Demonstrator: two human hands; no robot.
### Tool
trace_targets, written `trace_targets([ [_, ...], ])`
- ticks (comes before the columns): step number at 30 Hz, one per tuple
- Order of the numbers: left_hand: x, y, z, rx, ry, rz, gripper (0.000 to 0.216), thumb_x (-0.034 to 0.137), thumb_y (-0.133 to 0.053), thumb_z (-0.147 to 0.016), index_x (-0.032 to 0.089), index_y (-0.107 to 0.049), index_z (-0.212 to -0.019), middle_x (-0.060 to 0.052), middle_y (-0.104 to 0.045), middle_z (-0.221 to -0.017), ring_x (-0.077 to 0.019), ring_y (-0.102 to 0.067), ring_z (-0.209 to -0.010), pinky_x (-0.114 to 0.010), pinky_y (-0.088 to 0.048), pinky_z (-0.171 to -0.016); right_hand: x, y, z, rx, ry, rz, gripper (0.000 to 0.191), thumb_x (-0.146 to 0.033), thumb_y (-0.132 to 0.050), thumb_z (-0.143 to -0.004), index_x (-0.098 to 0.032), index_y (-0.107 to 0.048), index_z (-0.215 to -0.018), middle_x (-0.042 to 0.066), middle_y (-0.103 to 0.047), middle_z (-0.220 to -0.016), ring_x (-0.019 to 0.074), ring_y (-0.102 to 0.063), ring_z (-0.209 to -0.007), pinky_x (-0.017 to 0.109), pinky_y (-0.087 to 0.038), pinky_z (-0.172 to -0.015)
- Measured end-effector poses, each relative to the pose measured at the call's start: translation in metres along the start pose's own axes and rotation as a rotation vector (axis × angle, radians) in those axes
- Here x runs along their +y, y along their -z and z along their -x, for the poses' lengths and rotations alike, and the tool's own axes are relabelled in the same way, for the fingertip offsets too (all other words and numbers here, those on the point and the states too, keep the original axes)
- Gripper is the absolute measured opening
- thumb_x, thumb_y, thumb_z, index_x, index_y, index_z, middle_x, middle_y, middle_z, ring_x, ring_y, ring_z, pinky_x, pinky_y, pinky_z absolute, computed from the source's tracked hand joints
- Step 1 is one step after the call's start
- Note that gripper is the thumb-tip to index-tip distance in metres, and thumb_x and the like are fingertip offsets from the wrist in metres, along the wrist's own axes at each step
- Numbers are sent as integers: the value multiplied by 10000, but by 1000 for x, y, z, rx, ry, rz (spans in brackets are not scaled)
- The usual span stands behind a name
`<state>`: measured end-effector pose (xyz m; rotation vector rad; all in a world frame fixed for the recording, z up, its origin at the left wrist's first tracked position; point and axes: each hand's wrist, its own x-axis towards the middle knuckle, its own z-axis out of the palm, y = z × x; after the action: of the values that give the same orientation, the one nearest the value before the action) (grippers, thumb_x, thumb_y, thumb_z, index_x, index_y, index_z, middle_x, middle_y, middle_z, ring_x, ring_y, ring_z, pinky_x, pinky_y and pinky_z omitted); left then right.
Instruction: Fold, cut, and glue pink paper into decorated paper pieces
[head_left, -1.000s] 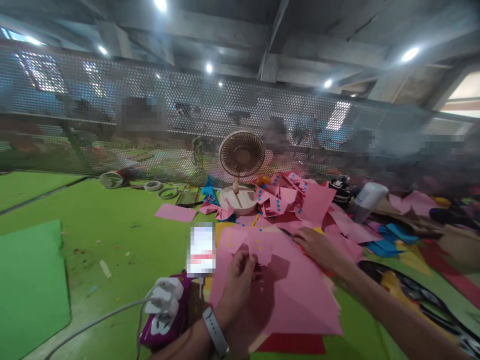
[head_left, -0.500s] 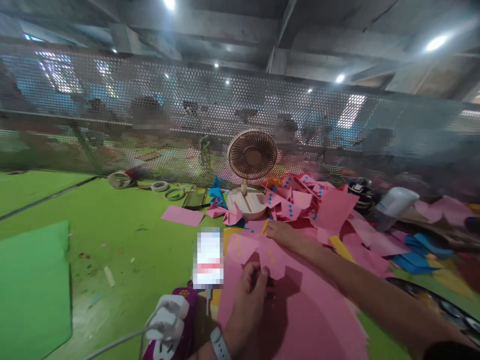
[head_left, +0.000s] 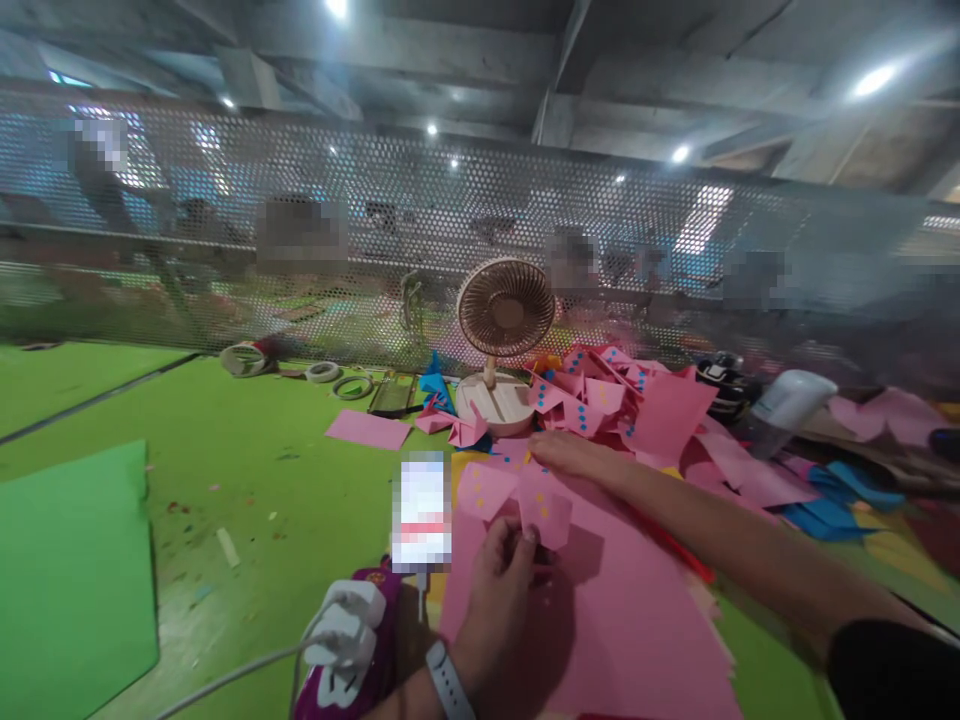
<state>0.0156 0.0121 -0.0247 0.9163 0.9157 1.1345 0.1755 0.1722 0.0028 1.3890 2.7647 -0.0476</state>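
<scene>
My left hand, with a pale watch band on its wrist, pinches the near edge of a folded pink paper piece. Yellow dots mark both of its flaps, and it is held just over a stack of pink paper sheets. Reaching in from the right, my right hand is closed at the far side of the folded piece. A bit of a small yellow strip shows at its fingertips; most of it is hidden. Blue dots lie on pink paper beside that hand.
A round desk fan stands behind my hands. Folded pink pieces are heaped right of it. A lit phone and a purple power strip with white plugs are at left. Tape rolls lie by the perforated screen.
My right hand has shifted slightly, its forearm now further up, and less of the yellow strip shows. My left hand keeps its pinch on the folded pink paper. The view has shifted slightly.
</scene>
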Motion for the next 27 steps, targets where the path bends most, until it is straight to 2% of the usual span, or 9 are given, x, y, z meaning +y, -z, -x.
trace_targets([
  [3,0,0,0,-11,18,13,383,533,-635,-733,175,-512,-793,-28,-622,-703,-178,-629,-660,-274,-495,-574,11,7,16,53,-52,-182,186,-62,-486,-802,-125,-660,-817,88,-694,-847,169,-630,-792,259,-466,-712],
  [7,2,-1,1,6,31,10,386,532,-644,-720,175,-517,-793,-19,-613,-703,-166,-619,-647,-275,-499,-579,9,12,31,118,-108,-448,201,-121,-433,-835,-135,-633,-850,46,-680,-772,140,-635,-693,242,-486,-619],
  [11,3,-1,0,28,15,22,397,535,-656,-707,173,-521,-800,-19,-596,-729,-174,-628,-691,-283,-510,-596,-4,18,47,184,-130,-659,201,-232,-435,-859,-124,-605,-861,42,-661,-753,138,-637,-670,245,-495,-599],
  [14,2,-1,-1,38,20,56,406,542,-648,-718,183,-501,-840,-23,-598,-755,-198,-648,-750,-280,-511,-590,-18,24,68,253,-145,-750,224,-305,-448,-875,-130,-586,-871,41,-643,-789,132,-622,-696,247,-487,-635],
  [18,3,-1,-1,43,12,97,387,515,-652,-737,198,-491,-889,-24,-597,-843,-201,-650,-826,-285,-522,-627,-45,31,99,279,-158,-891,249,-372,-474,-888,-151,-590,-901,19,-620,-795,108,-578,-624,222,-456,-576],
  [23,3,0,0,29,4,124,372,481,-683,-725,210,-487,-889,-17,-593,-882,-207,-630,-891,-310,-534,-664,-78,29,114,282,-163,-838,228,-332,-480,-892,-165,-611,-808,18,-598,-793,112,-553,-648,208,-446,-568],
  [27,2,0,0,25,1,148,382,465,-705,-707,214,-481,-890,-22,-613,-905,-199,-635,-857,-314,-538,-658,-92,23,112,221,-210,-856,203,-303,-463,-895,-173,-608,-840,11,-636,-756,117,-552,-590,214,-435,-530],
])
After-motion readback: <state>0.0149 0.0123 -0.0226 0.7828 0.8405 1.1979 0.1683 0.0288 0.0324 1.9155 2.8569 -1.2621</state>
